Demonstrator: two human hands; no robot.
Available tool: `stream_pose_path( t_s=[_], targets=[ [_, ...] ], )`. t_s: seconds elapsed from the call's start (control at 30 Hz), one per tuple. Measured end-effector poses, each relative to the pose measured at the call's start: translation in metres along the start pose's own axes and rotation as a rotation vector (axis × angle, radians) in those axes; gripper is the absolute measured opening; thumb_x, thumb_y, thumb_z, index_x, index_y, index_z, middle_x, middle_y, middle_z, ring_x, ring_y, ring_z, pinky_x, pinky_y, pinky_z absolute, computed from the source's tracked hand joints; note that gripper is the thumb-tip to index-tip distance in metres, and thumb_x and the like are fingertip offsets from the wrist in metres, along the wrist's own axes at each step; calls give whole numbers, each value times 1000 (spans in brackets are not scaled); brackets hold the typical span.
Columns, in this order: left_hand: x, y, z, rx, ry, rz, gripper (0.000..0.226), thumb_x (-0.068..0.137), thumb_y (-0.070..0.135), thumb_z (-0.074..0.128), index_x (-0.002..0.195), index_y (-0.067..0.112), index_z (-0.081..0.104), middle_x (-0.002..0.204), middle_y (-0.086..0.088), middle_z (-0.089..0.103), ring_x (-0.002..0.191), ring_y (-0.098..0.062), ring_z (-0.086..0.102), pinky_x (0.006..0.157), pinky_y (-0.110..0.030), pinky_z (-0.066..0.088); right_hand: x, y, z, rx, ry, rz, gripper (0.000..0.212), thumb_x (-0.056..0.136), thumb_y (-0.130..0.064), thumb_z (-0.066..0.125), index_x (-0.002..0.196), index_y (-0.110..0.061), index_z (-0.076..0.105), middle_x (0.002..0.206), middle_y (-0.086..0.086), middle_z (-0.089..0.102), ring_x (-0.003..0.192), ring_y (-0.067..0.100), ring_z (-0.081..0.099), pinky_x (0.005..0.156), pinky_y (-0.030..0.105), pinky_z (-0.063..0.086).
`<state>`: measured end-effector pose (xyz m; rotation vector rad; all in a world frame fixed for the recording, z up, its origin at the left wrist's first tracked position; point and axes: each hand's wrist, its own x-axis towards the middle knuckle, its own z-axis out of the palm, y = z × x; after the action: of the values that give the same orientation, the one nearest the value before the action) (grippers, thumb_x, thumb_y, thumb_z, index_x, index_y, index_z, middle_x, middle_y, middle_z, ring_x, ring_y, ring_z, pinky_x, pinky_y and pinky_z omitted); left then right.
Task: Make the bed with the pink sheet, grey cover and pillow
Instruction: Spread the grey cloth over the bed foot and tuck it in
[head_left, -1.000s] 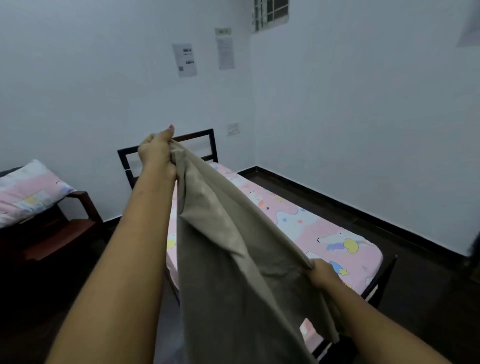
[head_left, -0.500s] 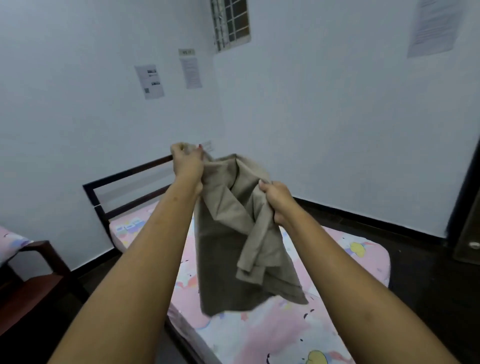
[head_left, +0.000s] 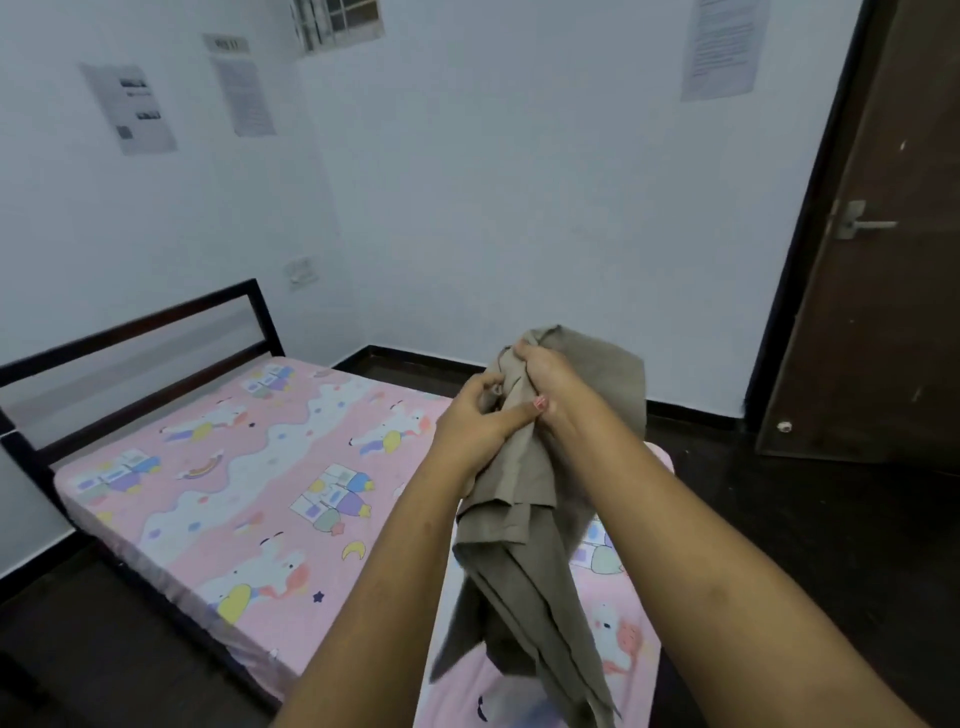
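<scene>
In the head view the left hand (head_left: 475, 423) and right hand (head_left: 551, 382) both clench the cover (head_left: 519, 561), which is wadded between them with its tail hanging below, over the sheet (head_left: 234, 467) spread beneath and to their left. I can't tell which edge they hold. Thrown out from this bunch, it could land twisted or drag the sheet loose.

Both bare forearms reach forward from the lower edge and converge at centre, where the left hand (head_left: 475, 423) and the right hand (head_left: 548, 376) touch, each with fingers curled tightly into the bunched grey cover (head_left: 519, 525), the right hand slightly higher.
</scene>
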<state>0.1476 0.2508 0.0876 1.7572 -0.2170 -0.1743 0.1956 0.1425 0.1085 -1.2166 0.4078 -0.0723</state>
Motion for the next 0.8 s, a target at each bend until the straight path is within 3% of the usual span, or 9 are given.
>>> stream_pose_path(
  t_s=[0.1,0.23,0.3,0.37,0.43,0.5,0.57,0.7,0.8],
  targets=[
    [7,-16,-3,291,134,19,37,81,45,65,115,34,61,106,8,63,102,-15,59,90,-35,49,15,19,4,66,-16,129,19,101,-26,41,100,-8,50,86,11,55,64,19,57,51,29,47],
    [23,-34,-2,595,272,195,27,96,35,47,96,17,67,94,1,65,92,-21,58,76,-35,46,36,29,5,77,-32,192,31,102,-30,41,74,-15,41,48,6,44,22,10,41,27,13,31],
    [34,-46,4,710,341,269,30,98,36,42,87,15,61,96,2,60,90,-23,57,70,-34,43,48,31,4,127,-35,208,31,102,-30,41,74,-18,39,37,2,45,22,8,41,27,12,29],
    [40,-53,8,741,364,277,30,99,38,38,100,20,63,109,7,60,96,-20,58,73,-31,44,55,35,4,132,-26,227,29,100,-35,42,79,-16,46,60,5,57,41,11,55,36,18,39],
    [47,-57,9,712,355,238,32,99,35,37,117,26,62,122,10,60,105,-18,57,79,-29,42,65,42,0,97,-22,257,32,99,-38,43,89,-10,54,84,9,60,63,16,61,49,24,47],
    [52,-55,9,686,335,238,33,98,32,38,123,29,60,126,10,60,109,-16,56,84,-30,44,70,45,-5,114,-24,280,37,101,-36,40,90,-4,56,75,11,64,57,18,62,45,23,49],
    [54,-54,11,635,329,243,30,97,31,41,112,26,66,113,7,65,99,-16,58,81,-32,46,73,48,-11,141,-42,293,40,102,-36,39,86,-4,56,69,10,63,53,18,61,43,22,49],
    [75,-63,-3,166,438,-91,29,95,24,46,73,9,58,73,-1,55,71,-19,48,61,-31,41,82,51,-28,133,-21,245,29,100,-34,46,95,-11,62,94,12,65,88,25,64,80,38,54],
    [98,-77,-25,-88,462,-241,31,95,22,46,108,-1,62,91,-8,59,89,-27,58,88,-43,50,89,49,-43,-9,-1,208,23,88,-28,66,101,-9,67,101,14,68,88,26,66,80,39,56]
  ],
)
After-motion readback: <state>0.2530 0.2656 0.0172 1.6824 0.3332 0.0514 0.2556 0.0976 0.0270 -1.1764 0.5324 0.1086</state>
